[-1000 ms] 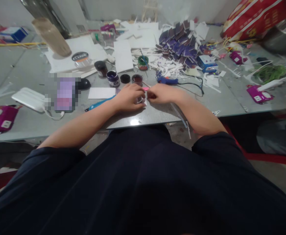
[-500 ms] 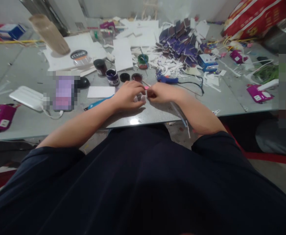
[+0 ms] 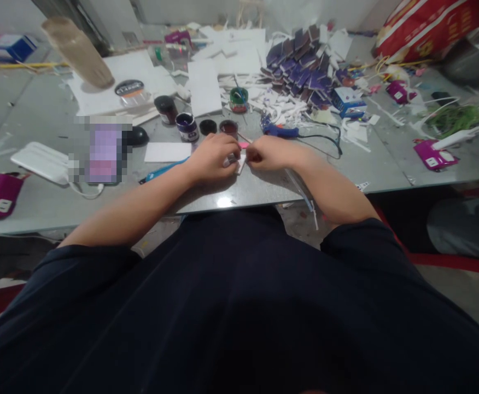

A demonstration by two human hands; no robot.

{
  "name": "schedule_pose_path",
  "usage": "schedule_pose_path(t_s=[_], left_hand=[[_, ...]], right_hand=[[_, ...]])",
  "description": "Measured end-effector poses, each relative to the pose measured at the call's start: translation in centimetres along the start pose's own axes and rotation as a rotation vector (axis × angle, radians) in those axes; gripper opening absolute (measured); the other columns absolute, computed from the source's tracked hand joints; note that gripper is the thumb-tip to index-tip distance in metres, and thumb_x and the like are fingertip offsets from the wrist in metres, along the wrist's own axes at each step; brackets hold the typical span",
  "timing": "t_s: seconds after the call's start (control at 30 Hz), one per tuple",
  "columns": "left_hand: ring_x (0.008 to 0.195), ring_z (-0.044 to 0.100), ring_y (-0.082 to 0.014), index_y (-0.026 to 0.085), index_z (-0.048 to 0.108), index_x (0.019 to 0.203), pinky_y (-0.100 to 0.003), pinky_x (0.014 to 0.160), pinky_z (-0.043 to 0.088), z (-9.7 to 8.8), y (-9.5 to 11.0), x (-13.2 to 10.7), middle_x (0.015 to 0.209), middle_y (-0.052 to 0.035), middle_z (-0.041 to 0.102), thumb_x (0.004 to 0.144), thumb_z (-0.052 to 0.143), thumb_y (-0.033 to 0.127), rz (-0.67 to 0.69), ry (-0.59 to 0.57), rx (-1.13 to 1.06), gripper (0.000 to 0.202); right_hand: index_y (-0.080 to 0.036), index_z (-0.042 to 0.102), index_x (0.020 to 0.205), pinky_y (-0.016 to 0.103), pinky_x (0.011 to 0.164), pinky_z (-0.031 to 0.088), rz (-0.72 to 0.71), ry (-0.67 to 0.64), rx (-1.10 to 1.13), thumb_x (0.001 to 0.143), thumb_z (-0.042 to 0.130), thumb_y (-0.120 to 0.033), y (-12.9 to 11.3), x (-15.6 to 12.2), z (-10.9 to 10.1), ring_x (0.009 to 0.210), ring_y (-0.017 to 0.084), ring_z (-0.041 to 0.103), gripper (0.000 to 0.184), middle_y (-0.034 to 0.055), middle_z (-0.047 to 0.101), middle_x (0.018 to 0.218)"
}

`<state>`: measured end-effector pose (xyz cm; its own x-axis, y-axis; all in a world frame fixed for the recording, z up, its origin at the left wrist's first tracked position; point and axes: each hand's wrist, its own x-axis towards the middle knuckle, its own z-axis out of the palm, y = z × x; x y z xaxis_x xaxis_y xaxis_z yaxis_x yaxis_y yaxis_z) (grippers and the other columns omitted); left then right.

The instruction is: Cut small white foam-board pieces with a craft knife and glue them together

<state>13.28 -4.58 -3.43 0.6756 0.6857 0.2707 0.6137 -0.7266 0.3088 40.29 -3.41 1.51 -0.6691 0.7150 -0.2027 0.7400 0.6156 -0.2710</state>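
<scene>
My left hand [image 3: 216, 157] is curled over a small white piece [image 3: 241, 163] at the table's front, its thumb and fingers closed on it. Facing it, my right hand [image 3: 267, 153] is closed with the fingertips tucked inward. What the right fingers pinch is hidden. Between the two hands, just behind the white piece, shows a bit of pink [image 3: 244, 145]. A blue utility knife [image 3: 166, 171] lies beside my left forearm. Right behind the hands stand an open jar of reddish-brown paint [image 3: 228, 128] and a black lid [image 3: 208, 127].
An open purple paint jar [image 3: 187, 127], a dark jar [image 3: 166, 110] and a green jar [image 3: 238, 100] stand behind. A blue glue gun [image 3: 281, 131] trails its cable to the right. Farther back rises a heap of purple-painted pieces [image 3: 299, 65]. A phone [image 3: 106, 153] is at left.
My left fingers have closed in slightly, and the white piece between the hands shows at a different angle. My right hand stays nearly in place. The view has shifted a little.
</scene>
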Motion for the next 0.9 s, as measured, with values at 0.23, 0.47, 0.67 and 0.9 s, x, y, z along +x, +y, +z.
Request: schedule_pose_path(t_s=[0.23, 0.47, 0.67, 0.9], left_hand=[[0.129, 0.082, -0.0472, 0.022, 0.09, 0.116, -0.06, 0.108, 0.06, 0.9, -1.0, 0.4, 0.128, -0.019, 0.086, 0.106, 0.079, 0.032, 0.011, 0.033, 0.101, 0.019], [0.126, 0.087, -0.0416, 0.02, 0.09, 0.111, -0.051, 0.106, 0.064, 1.1, -1.1, 0.6, 0.122, -0.0151, 0.089, 0.099, 0.084, 0.022, 0.016, 0.057, 0.147, 0.014], [0.126, 0.088, -0.0413, 0.02, 0.09, 0.111, -0.051, 0.108, 0.065, 1.2, -1.4, 0.6, 0.122, -0.0143, 0.09, 0.099, 0.084, 0.019, 0.019, 0.065, 0.136, 0.013], [0.127, 0.085, -0.0394, 0.022, 0.088, 0.112, -0.051, 0.111, 0.064, 1.3, -1.7, 0.5, 0.123, -0.0136, 0.087, 0.102, 0.083, 0.023, 0.026, 0.079, 0.098, 0.011]], right_hand=[[-0.02, 0.087, 0.117, 0.041, 0.084, 0.047, 0.014, 0.005, 0.023, 0.115, 0.08, -0.02, -0.1, -0.1, -0.1, 0.089, 0.027, 0.073, 0.008, 0.01, 0.087, 0.102], [-0.019, 0.092, 0.13, 0.04, 0.086, 0.051, 0.002, 0.019, 0.025, 0.116, 0.083, -0.025, -0.1, -0.1, -0.1, 0.098, 0.029, 0.079, 0.018, 0.0125, 0.091, 0.114], [-0.02, 0.094, 0.136, 0.041, 0.09, 0.053, -0.026, 0.038, 0.025, 0.116, 0.08, -0.024, 0.2, 0.2, 0.3, 0.102, 0.03, 0.081, 0.024, 0.0132, 0.093, 0.12], [-0.022, 0.097, 0.13, 0.042, 0.092, 0.054, -0.068, 0.069, -0.002, 0.114, 0.077, -0.024, 0.3, 0.4, 0.7, 0.105, 0.03, 0.082, 0.026, 0.0123, 0.094, 0.12]])
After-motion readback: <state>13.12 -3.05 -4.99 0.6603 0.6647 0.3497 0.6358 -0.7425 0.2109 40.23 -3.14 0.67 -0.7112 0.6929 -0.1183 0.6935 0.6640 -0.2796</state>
